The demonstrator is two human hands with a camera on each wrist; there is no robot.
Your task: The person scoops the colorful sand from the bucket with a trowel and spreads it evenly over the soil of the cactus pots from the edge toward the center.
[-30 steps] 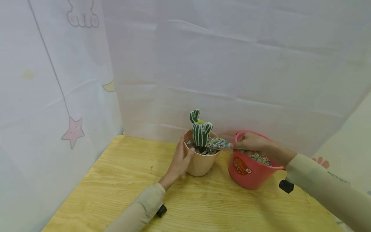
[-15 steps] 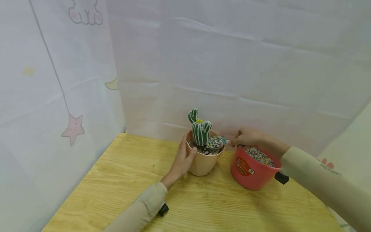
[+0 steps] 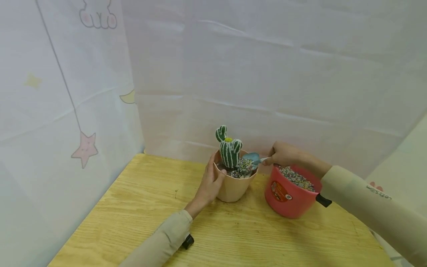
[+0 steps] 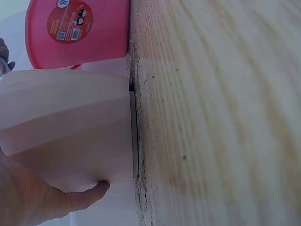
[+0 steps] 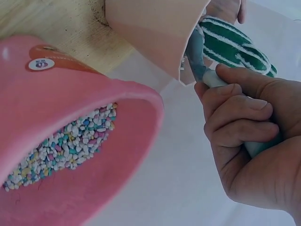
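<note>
My right hand (image 3: 285,154) grips the pale handle of a small trowel (image 3: 252,158), its blue-grey blade tilted over the flower pot's right side. Colourful pebbles (image 3: 245,165) lie at the blade's lower end, beside a green-and-white knitted cactus (image 3: 229,154). The cactus stands in the peach flower pot (image 3: 231,189), over a layer of pebbles. On the pot's left side my left hand (image 3: 210,183) holds it, thumb by the front rim. In the right wrist view the fingers curl round the trowel handle (image 5: 261,146), and the pot hides most of the blade.
A pink bucket (image 3: 288,204) with many coloured pebbles (image 5: 66,146) stands right of the pot, under my right forearm. The wooden table (image 3: 233,237) meets a pale cloth backdrop (image 3: 233,74) behind the pot and another at the left.
The trowel blade has tipped, and pebbles heaped on it have slid towards the cactus, baring the blade. My right hand has risen slightly. My left hand stays at the pot.
</note>
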